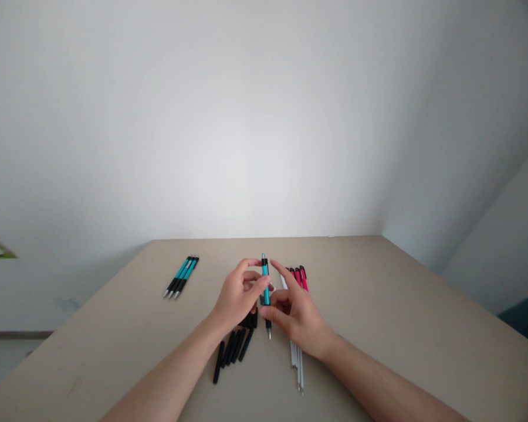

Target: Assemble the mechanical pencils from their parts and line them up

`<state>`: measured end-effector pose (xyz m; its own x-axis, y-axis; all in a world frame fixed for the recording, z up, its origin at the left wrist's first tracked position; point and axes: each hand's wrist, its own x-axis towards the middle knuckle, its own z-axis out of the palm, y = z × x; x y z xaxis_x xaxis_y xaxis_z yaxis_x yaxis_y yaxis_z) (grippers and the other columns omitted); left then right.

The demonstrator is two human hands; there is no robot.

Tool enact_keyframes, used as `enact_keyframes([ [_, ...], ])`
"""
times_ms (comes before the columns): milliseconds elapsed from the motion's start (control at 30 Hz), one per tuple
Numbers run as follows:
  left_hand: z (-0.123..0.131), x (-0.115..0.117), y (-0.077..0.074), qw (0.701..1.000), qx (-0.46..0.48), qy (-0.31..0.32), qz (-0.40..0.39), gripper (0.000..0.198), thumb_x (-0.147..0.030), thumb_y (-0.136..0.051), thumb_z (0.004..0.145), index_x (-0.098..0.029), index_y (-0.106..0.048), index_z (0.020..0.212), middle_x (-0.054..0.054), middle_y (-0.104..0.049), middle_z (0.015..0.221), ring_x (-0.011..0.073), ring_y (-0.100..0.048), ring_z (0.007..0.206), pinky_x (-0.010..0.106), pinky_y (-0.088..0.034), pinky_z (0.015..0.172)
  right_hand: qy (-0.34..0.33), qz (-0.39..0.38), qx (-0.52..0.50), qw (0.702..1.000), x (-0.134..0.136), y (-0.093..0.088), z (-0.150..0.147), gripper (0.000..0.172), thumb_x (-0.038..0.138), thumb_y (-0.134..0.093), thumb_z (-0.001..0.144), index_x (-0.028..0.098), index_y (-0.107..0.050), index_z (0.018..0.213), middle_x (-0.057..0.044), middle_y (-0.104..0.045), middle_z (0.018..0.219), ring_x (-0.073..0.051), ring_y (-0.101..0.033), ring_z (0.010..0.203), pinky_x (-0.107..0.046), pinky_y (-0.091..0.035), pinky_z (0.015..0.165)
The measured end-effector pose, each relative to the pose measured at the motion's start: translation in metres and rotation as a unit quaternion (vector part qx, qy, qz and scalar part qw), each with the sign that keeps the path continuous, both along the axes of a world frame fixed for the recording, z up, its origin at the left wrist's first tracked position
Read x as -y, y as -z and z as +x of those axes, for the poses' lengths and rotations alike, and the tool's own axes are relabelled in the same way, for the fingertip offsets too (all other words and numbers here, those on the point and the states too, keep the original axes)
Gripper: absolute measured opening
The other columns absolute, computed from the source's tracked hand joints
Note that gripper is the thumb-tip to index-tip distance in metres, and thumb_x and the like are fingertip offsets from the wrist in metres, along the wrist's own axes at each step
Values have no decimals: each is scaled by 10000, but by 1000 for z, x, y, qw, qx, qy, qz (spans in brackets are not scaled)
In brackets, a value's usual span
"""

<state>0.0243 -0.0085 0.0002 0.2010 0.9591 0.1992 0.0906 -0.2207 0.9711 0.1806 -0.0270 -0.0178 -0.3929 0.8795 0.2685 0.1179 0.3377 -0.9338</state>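
Between my hands a teal ballpoint pen (266, 286) with a black clip and black grip stands nearly upright, its metal tip pointing down. My left hand (242, 291) is closed on the upper barrel, thumb across the front. My right hand (295, 313) pinches the pen lower down near the black grip, with its index finger stretched up beside the clip. Several black grip pieces (234, 347) lie on the table below my left hand. Several thin white refills (297, 366) stick out from under my right hand, which hides part of them.
Several pink pen barrels with black clips (304, 278) lie behind my right hand, partly covered. Three assembled teal pens (182, 276) rest side by side at the left on the beige table (378, 328). A white wall (246, 117) stands at the table's far edge.
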Motion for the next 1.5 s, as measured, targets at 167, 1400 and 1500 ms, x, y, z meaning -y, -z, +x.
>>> enact_keyframes([
  [167,0,2,3,996,-78,3,34,264,-429,-594,792,-167,-583,771,-14,-602,633,63,-455,405,168,-329,369,24,8,8,1000,-2,1,0,770,295,-621,817,206,-172,1436,74,-531,617,-84,-416,503,-208,-336,492],
  [1400,-83,-36,-6,722,-629,-270,-100,271,-386,-526,765,-207,-690,887,133,-713,923,321,-658,896,392,-510,683,43,36,44,997,-9,5,4,350,351,-481,901,172,-483,1202,-4,-616,691,-128,-552,605,-232,-398,541],
  [1500,-83,-36,-7,722,-629,-266,-110,263,-341,-514,767,-193,-697,884,145,-711,939,315,-658,905,379,-509,686,41,39,44,997,-9,5,4,347,348,-478,902,171,-484,1202,-4,-614,691,-130,-557,613,-236,-402,548],
])
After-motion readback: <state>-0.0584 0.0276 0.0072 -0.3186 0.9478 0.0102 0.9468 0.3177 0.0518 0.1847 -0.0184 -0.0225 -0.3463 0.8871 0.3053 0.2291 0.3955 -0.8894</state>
